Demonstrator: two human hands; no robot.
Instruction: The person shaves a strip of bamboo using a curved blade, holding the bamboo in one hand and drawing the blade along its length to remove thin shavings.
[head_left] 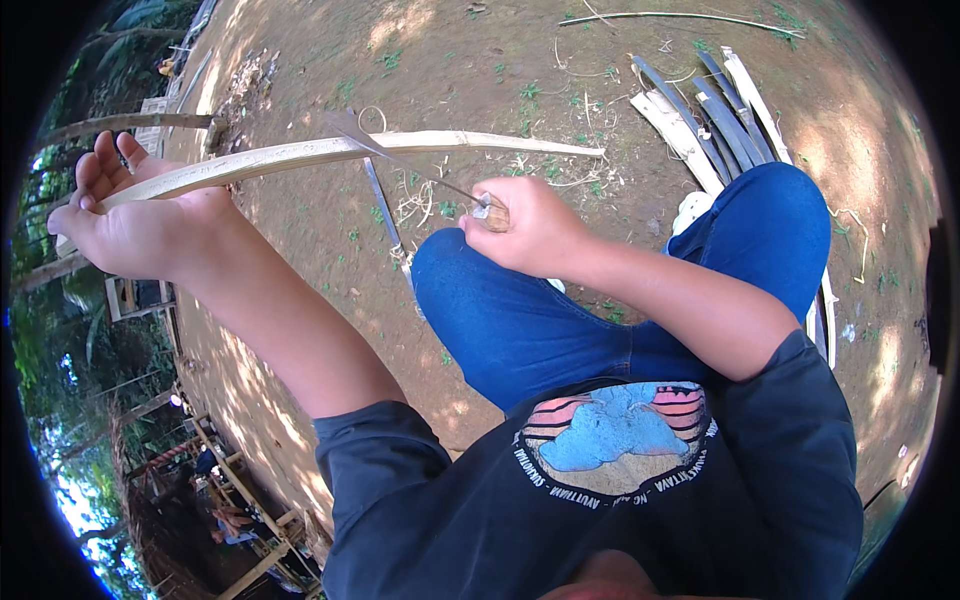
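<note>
A long pale bamboo strip stretches across the upper left, its thin end pointing right. My left hand supports its thick end palm up, thumb near the end and fingers half curled around it. In my right hand is a knife, fist closed around its wooden handle above my left knee. The blade reaches up and left and meets the strip near its middle; how deep the edge sits in it I cannot tell. Beneath the strip, a dark narrow slat lies on the ground.
Several split bamboo pieces, dark and pale, lie in a pile beyond my right knee. Thin shavings are scattered over the bare dirt ground. A long thin stick lies far ahead. Wooden posts and a shelter frame stand at the left.
</note>
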